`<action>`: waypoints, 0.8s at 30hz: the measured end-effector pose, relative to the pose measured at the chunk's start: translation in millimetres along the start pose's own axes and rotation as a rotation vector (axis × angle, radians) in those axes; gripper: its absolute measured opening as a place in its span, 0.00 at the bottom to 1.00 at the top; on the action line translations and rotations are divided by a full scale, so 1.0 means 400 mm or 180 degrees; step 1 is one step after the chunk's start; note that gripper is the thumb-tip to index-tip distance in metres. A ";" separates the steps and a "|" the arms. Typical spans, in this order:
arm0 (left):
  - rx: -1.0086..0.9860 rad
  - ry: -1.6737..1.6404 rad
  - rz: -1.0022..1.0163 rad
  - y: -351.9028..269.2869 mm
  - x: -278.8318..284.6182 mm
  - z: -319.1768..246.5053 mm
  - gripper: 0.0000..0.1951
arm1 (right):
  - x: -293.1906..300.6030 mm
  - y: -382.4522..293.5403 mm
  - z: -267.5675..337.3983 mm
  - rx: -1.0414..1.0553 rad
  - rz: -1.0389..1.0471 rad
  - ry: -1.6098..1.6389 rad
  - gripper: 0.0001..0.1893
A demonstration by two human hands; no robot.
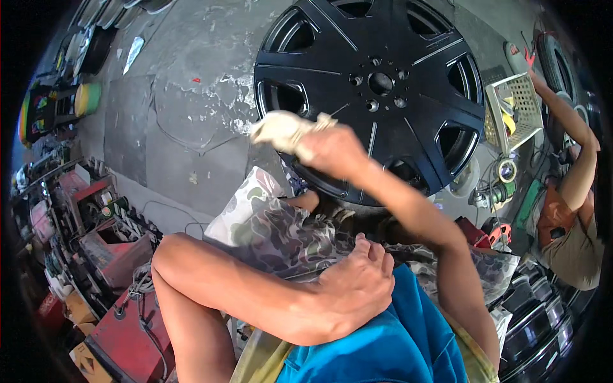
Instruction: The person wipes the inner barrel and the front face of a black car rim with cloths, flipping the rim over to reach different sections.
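A black multi-spoke wheel rim (407, 115) lies face up before me, with bolt holes around its hub. My right hand (335, 146) is closed on a bunched cream cloth (282, 131), over the rim's near left edge; hand and cloth are blurred. Whether the cloth touches the rim cannot be told. My left hand (361, 280) rests at my waist against my blue shirt (383, 344), its fingers curled; whether it holds a bit of the fabric is not clear.
A cream plastic basket (527, 107) with tape rolls stands right of the rim, near a green power tool (498, 192). Another person (572, 215) is at the far right. More rims (531, 321) lie lower right. Red metal equipment (127, 335) and clutter fill the lower left.
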State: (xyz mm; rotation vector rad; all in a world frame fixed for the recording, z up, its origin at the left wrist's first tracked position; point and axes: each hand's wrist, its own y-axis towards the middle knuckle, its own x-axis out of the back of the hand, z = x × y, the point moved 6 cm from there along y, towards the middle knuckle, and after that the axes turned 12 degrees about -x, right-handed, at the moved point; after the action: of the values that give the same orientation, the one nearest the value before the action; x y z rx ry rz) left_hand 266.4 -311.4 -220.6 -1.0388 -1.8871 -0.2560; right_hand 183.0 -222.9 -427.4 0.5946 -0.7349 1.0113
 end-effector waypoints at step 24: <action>-0.0231 0.0219 0.0055 -0.001 -0.019 -0.069 0.13 | 0.327 -0.146 -0.407 -0.0870 -0.0573 -0.1419 0.15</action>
State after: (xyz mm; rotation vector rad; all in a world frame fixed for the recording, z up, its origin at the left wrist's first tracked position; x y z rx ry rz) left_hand 285.3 -331.2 -211.7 -1.0809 -1.8179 -0.3481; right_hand 322.9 -57.4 -432.8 0.6406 -1.1691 0.6001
